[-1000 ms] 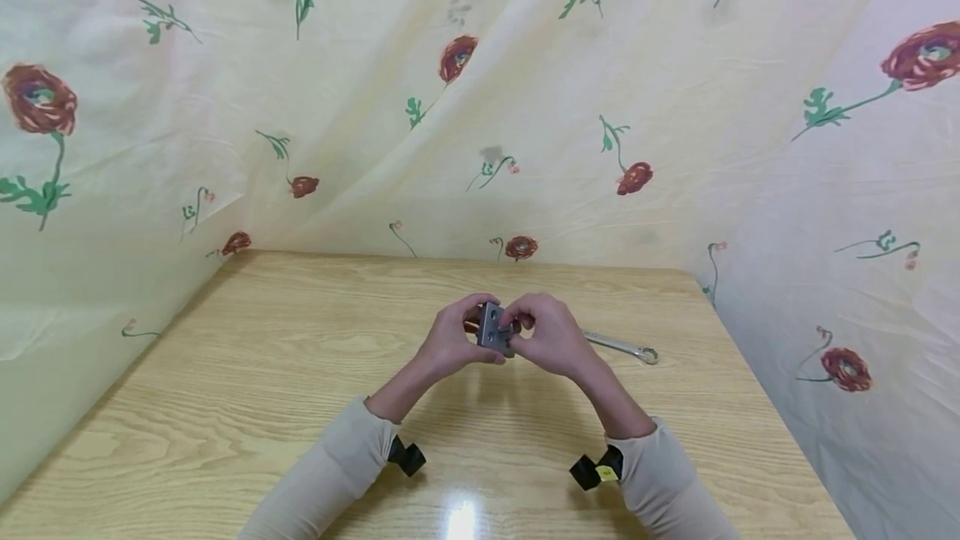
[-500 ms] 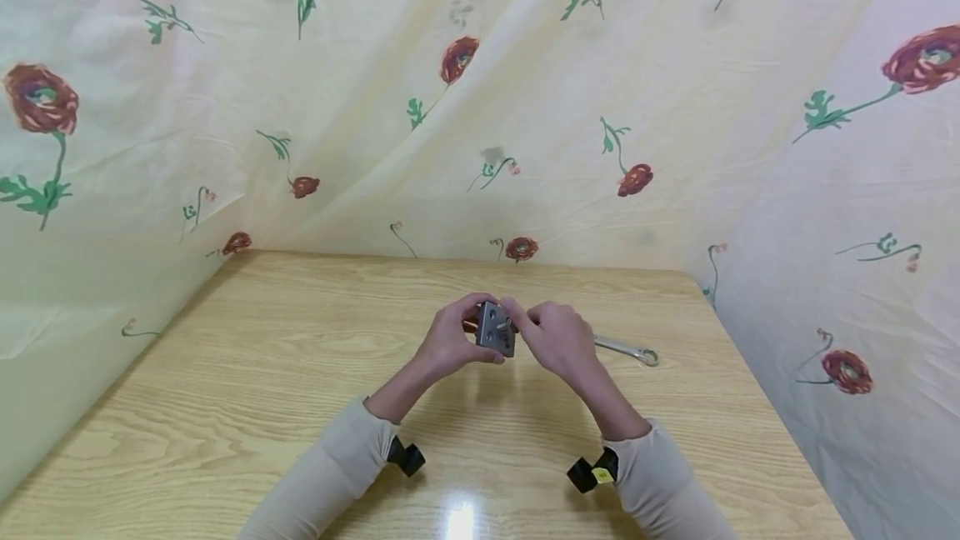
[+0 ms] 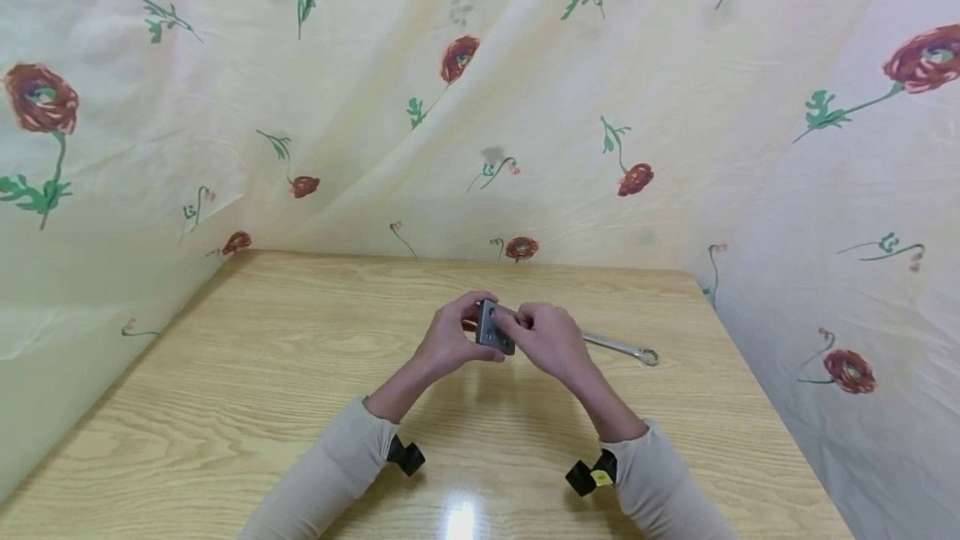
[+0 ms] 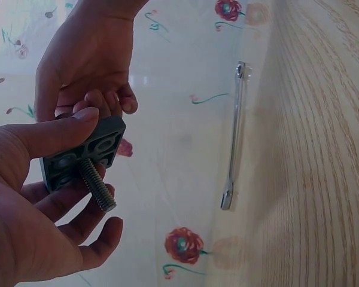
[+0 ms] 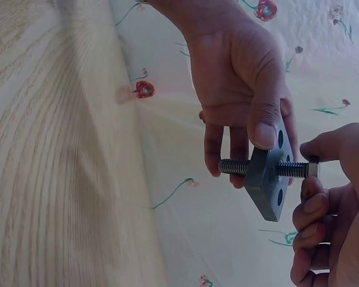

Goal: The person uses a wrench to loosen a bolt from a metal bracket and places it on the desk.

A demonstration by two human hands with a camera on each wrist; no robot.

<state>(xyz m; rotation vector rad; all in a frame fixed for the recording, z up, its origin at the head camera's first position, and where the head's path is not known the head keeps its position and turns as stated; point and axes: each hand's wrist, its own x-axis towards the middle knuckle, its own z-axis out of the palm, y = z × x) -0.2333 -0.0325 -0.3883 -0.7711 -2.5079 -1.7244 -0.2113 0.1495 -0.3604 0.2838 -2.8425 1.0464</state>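
My left hand (image 3: pixel 448 338) grips a grey square plate with several holes (image 5: pixel 264 185) by its edges, thumb on one side and fingers on the opposite one. A threaded metal bolt (image 4: pixel 97 186) passes through the plate, its shank sticking out on both sides. My right hand (image 3: pixel 553 342) pinches the bolt's hex head (image 5: pixel 314 168) between thumb and index finger in the right wrist view, its other fingers curled below. A length of thread shows between head and plate. In the head view, my right hand hides the bolt head.
A silver combination wrench (image 3: pixel 624 348) lies on the wooden table (image 3: pixel 300 373), right of my right hand. Flower-patterned cloth (image 3: pixel 360 107) hangs behind the table and along both sides. Both hands are raised above the tabletop.
My right hand's fingers shift around the bolt head: the thumb goes up, then comes down across the plate's face. The left hand and plate stay nearly still.
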